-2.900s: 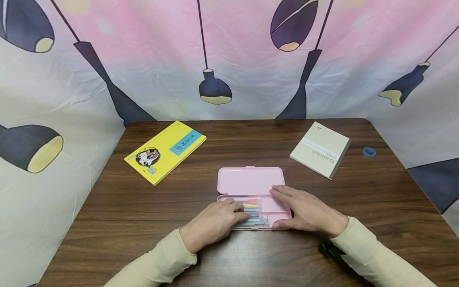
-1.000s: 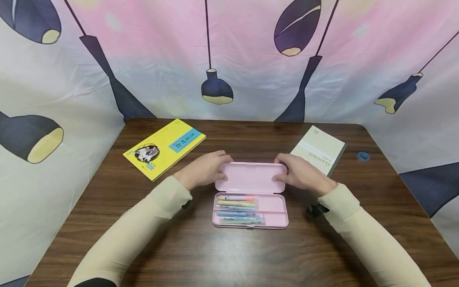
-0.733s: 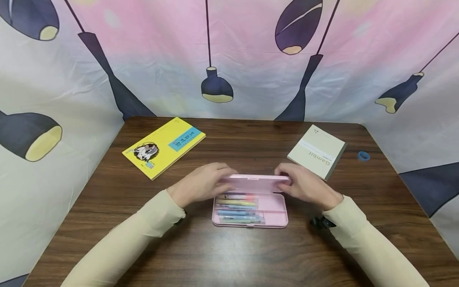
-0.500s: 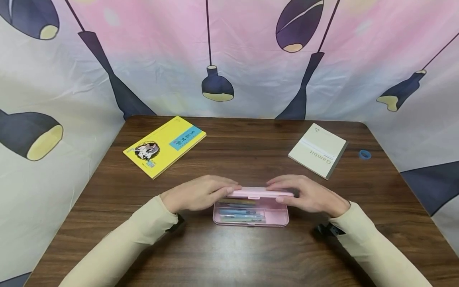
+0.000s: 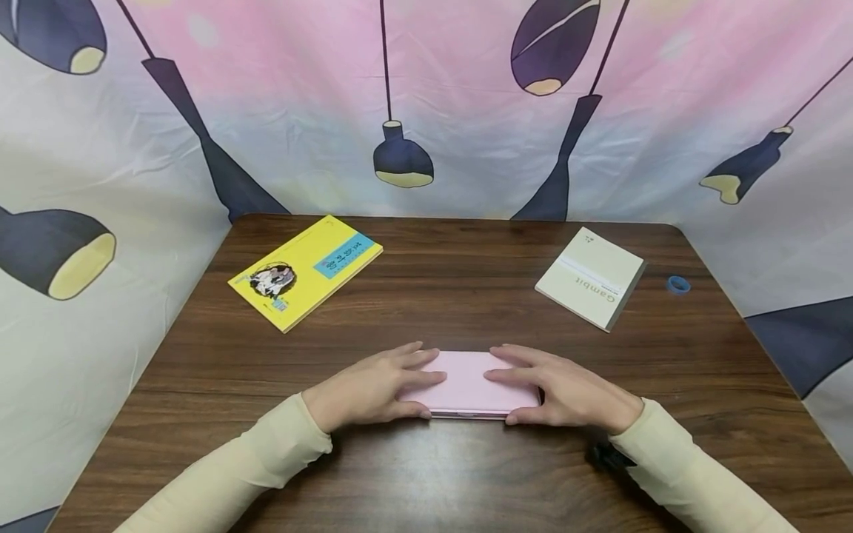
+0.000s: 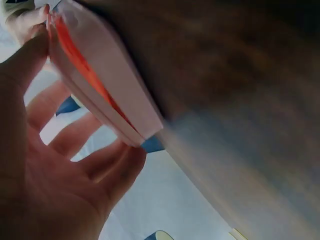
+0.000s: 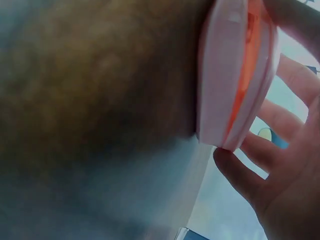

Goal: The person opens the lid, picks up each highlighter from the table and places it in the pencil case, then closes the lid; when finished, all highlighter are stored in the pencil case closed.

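The pink pencil case lies on the table in front of the person, its lid lowered over the base and hiding the pens inside. My left hand holds its left end, fingers spread over the lid and thumb at the front edge. At the other end my right hand grips in the same way. From the left wrist, the case shows a thin orange-lit slit between lid and base. A similar slit runs along the case in the right wrist view, with a fingertip against its corner.
On the brown wooden table, a yellow book lies at the back left. A pale notebook marked "Gambit" lies at the back right, with a blue ring-shaped roll beside it. A printed cloth hangs behind.
Both hands left the inside of the case, took the raised lid by its ends and swung it forward and down. The pens are now covered.
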`<state>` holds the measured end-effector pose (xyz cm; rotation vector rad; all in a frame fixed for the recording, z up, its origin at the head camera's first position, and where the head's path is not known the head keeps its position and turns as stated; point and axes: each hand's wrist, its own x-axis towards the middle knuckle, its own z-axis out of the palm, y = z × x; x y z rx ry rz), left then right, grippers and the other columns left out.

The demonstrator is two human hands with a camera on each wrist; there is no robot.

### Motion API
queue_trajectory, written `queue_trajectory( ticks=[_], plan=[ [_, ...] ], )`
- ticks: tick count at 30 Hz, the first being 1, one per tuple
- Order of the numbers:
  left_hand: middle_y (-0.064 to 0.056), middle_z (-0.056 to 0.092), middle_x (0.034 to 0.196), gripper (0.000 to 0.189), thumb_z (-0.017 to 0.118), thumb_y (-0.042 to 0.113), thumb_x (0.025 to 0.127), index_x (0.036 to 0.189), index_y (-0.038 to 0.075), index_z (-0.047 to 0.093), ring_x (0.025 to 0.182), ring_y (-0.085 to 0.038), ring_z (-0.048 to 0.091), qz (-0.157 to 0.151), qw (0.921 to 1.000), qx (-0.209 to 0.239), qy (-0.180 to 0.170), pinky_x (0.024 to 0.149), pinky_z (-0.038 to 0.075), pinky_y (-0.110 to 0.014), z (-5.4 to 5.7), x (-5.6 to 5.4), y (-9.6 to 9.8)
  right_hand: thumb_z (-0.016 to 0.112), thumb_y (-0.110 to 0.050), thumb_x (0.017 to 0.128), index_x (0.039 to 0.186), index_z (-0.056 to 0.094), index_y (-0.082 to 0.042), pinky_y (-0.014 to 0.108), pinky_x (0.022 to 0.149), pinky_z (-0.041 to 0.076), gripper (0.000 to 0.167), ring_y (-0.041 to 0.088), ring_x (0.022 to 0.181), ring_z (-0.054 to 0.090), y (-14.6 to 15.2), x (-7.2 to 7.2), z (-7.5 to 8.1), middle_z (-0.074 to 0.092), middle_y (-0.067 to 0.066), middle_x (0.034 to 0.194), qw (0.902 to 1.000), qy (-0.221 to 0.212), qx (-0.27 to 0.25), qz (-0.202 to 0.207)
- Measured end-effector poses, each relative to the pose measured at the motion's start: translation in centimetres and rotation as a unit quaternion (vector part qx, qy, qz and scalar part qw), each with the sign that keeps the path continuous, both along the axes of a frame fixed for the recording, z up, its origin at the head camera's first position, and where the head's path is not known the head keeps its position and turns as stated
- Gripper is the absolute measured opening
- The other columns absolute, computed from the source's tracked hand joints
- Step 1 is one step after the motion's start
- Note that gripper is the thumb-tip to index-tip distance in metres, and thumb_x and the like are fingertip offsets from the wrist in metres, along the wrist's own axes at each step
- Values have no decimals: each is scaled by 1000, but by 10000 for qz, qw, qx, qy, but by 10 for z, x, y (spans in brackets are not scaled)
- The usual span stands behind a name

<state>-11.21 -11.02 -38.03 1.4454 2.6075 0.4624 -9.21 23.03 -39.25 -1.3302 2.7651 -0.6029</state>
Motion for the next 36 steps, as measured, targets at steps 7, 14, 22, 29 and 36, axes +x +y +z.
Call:
queue_trajectory(
  ticks=[7, 14, 22, 29, 36],
  plan=[
    [-13, 45, 153, 54, 65, 47, 94, 140, 20, 60, 139, -41, 42, -50, 9998, -3, 200, 112, 38, -48, -1, 3, 1, 73, -55, 85, 139, 61, -28, 45, 106, 44, 62, 23, 138, 45, -1, 2, -5, 46, 5, 152, 9998, 195, -38, -10],
    [-14, 46, 152, 52, 64, 47, 95, 139, 19, 61, 138, -43, 43, -96, 9997, 32, 223, 112, 38, -48, -1, 5, 0, 73, -57, 83, 139, 61, -29, 45, 105, 44, 63, 22, 139, 44, -1, 3, -5, 45, 3, 153, 9999, 147, -43, -24],
    [-14, 47, 151, 51, 64, 47, 95, 137, 19, 63, 136, -43, 45, -147, 9991, 209, 340, 112, 39, -48, -4, 7, 0, 73, -57, 82, 140, 59, -30, 46, 107, 43, 66, 22, 141, 41, 0, 5, -6, 43, 2, 155, 9999, -14, -86, -76],
    [-15, 49, 150, 51, 67, 45, 93, 135, 18, 64, 133, -42, 47, -164, 9982, 286, 495, 110, 41, -47, -5, 6, 3, 72, -56, 84, 142, 57, -30, 48, 107, 42, 65, 24, 143, 38, 1, 5, -7, 40, 4, 157, 10000, -11, -45, -63],
    [-14, 46, 151, 52, 68, 45, 93, 136, 18, 63, 136, -41, 45, -83, 9993, 290, 241, 112, 39, -48, -7, 5, 3, 72, -55, 84, 143, 56, -30, 49, 107, 42, 66, 26, 143, 38, 3, 5, -10, 40, 5, 157, 10000, 24, -62, -30]
  ],
)
